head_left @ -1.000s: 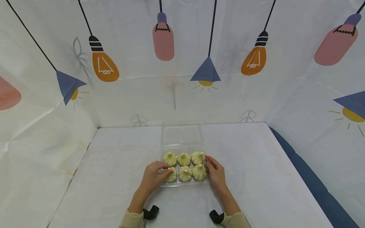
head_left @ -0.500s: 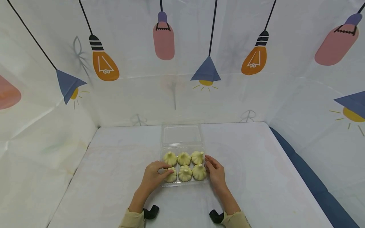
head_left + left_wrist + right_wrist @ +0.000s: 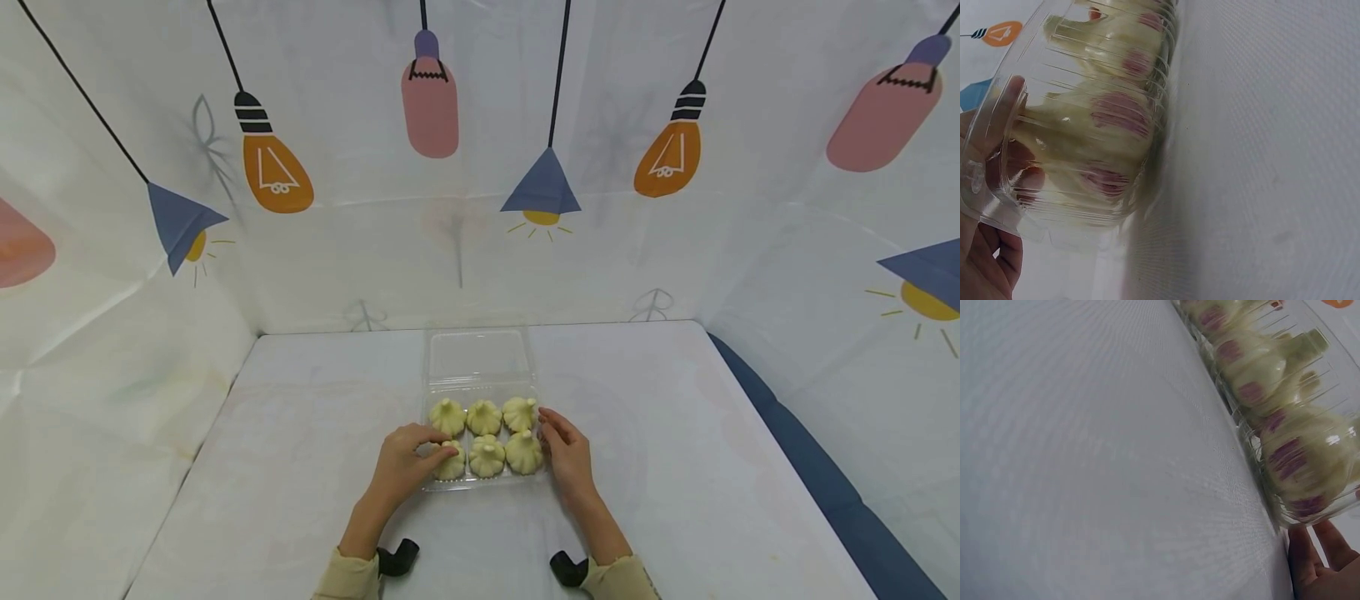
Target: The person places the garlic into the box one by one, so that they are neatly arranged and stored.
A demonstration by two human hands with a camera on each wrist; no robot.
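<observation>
Several pale garlic bulbs [image 3: 487, 457] sit in two rows in a clear plastic clamshell box [image 3: 480, 481], its lid [image 3: 480, 354] folded back. My left hand [image 3: 405, 462] reaches over the near left corner, thumb and finger pinching the stem of the near left bulb [image 3: 450, 468]. Through the plastic in the left wrist view, these fingertips show on either side of the bulb [image 3: 1104, 125], which has purple patches. At the opposite side, my right hand [image 3: 567, 454] holds the box's edge. Fingers [image 3: 1304, 556] touch the box's end wall in the right wrist view; the thumb is mostly out of frame.
The box stands on a white-covered table [image 3: 697, 467]. White cloth walls [image 3: 345, 250] printed with lamps and bulbs rise at the back and sides. Two black curved pieces [image 3: 397, 558] sit at the cuffs. Dark blue fabric [image 3: 817, 467] lies beyond the right edge.
</observation>
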